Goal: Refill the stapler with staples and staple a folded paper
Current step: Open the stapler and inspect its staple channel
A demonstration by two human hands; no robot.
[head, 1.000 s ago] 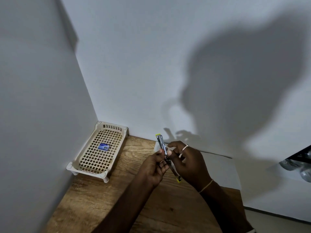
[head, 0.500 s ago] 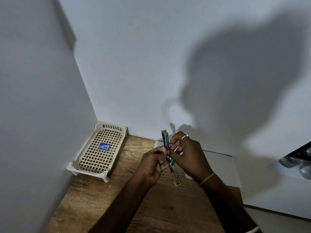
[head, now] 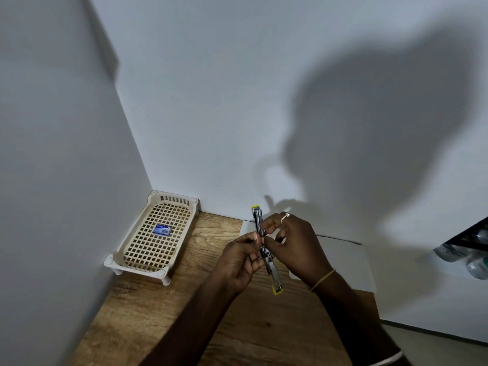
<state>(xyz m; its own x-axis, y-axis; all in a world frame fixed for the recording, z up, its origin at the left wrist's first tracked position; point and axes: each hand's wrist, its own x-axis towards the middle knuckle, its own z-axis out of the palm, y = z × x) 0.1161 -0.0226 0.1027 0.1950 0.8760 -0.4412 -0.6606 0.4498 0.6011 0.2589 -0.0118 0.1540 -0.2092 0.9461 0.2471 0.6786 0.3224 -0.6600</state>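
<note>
Counts: 1 stapler (head: 266, 249), 1 sheet of paper (head: 343, 262), 1 basket (head: 124, 253), 1 staple box (head: 163, 229), 2 hands, both in frame

Stapler: swung fully open into one long straight line, metal body with a yellow tip at each end. Far tip points up toward the wall, near tip points down toward the camera. Held in the air above the wooden table (head: 158, 326), not resting on anything

Left hand (head: 239, 262): fingers curled, thumb and fingertips pinched on the stapler's middle from the left side. Closed on it

Right hand (head: 295, 247): closed on the same middle section from the right, thumb and forefinger pressed on the metal just above the left hand's pinch. Ring on one finger, thin band (head: 323, 280) at the wrist. Can't tell whether there's a staple strip between the fingers, too small

Paper: white, lying flat on the table against the back wall, under and behind the right hand. Partly covered by the hand, so can't confirm a fold

Basket: cream plastic, lattice floor, short feet, sitting in the back left corner where the two walls meet. Contents: the one small blue staple box, lying flat around the middle of the floor, nothing else in there. Well apart from the hands

Right edge: dark shelf corner with a few clear plastic bottles (head: 472, 257), blurred, count unclear
</note>
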